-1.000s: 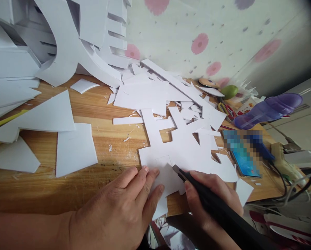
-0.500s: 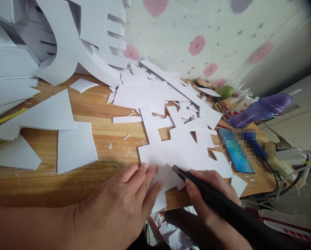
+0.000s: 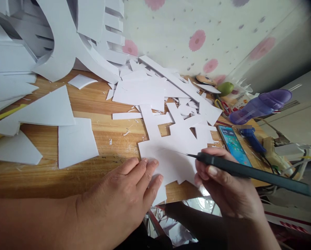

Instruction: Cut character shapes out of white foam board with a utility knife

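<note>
Wood-grain tabletop (image 3: 106,135) spread beneath everything. White foam board (image 3: 177,166), notched and cut through in places, lay flat at near centre, its near-left part beneath the fingertips of the left hand (image 3: 126,191). That hand's fingers rested side by side, thumb slightly apart, holding nothing. Right hand (image 3: 228,185), over the board's right part, had fingers and thumb clamped on a black utility knife (image 3: 254,174), handle slanting off to the right. Phone (image 3: 235,146) lay beyond, to the right. Blade (image 3: 192,155) pointed left above the board; contact could not be told.
</note>
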Action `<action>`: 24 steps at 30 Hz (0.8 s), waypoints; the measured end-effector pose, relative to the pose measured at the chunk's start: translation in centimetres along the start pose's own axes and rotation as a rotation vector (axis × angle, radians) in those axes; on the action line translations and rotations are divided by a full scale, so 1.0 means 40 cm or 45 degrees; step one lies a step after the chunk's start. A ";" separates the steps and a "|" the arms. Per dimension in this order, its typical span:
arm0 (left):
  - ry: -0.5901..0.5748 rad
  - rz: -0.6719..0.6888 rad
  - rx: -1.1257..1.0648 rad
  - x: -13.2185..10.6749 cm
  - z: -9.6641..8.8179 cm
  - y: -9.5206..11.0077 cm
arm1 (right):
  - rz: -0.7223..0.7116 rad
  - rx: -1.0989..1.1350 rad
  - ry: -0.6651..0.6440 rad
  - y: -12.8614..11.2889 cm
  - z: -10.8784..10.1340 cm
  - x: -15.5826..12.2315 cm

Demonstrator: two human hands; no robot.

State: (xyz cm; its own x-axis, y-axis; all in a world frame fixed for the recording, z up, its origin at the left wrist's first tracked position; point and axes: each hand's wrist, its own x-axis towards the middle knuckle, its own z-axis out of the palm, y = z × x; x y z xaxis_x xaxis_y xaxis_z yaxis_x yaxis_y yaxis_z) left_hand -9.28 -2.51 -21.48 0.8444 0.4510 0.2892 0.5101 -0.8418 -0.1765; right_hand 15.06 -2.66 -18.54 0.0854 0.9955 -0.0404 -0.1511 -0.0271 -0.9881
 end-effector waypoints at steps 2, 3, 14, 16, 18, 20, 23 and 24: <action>-0.015 -0.014 0.003 0.004 -0.006 -0.001 | 0.121 0.071 -0.090 0.012 0.015 -0.002; -0.027 -0.024 0.008 0.007 -0.009 -0.001 | 0.137 0.102 -0.102 0.019 0.023 -0.002; -0.020 0.006 -0.013 0.018 -0.008 -0.010 | 0.079 -0.199 0.275 0.074 0.067 0.051; -0.019 0.002 -0.016 0.018 -0.010 -0.011 | 0.062 -0.232 0.270 0.077 0.071 0.052; -0.022 -0.015 -0.008 0.018 -0.013 -0.009 | 0.062 -0.258 0.253 0.078 0.073 0.052; -0.033 -0.036 0.001 0.019 -0.016 -0.007 | 0.051 -0.286 0.244 0.080 0.072 0.052; -0.053 -0.048 0.006 0.018 -0.015 -0.004 | 0.016 -0.330 0.233 0.082 0.069 0.051; -0.052 -0.038 0.004 0.018 -0.014 -0.005 | 0.013 -0.337 0.229 0.083 0.068 0.051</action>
State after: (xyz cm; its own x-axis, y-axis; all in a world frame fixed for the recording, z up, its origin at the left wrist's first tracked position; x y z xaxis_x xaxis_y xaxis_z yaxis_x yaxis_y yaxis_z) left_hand -8.86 -2.19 -20.72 0.8348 0.4875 0.2558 0.5355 -0.8270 -0.1714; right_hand 12.04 -0.49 -21.50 0.2612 0.9639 -0.0524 0.1066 -0.0827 -0.9909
